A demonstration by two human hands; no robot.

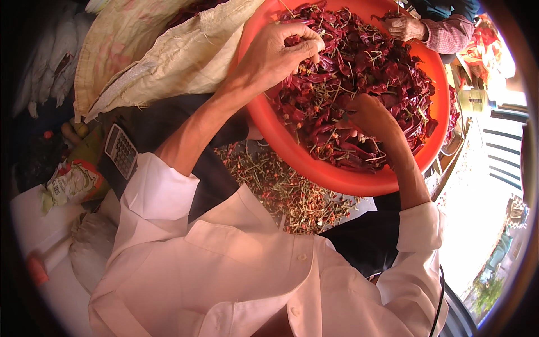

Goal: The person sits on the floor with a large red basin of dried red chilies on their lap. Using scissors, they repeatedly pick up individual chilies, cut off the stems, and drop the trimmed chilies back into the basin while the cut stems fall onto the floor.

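Observation:
A large red plastic basin (294, 162) full of dried red chilli peppers (379, 71), many with pale stems, stands before me. Over the basin's left part is my left hand (290, 48), its thumb and index finger pinched together; a dark red piece of chilli shows beside the fingers, but whether they grip it I cannot tell. Low among the chillies, right of the middle, my right hand (366, 116) reaches in with bent fingers. Its fingertips are partly hidden, so what it holds is unclear.
Another person's hand (406, 28) is at the basin's upper right rim. A woven sack (181, 54) lies open at the upper left. Stems and chilli scraps (290, 189) cover the ground below the basin. A calculator (121, 151) and a printed packet (76, 181) are at left.

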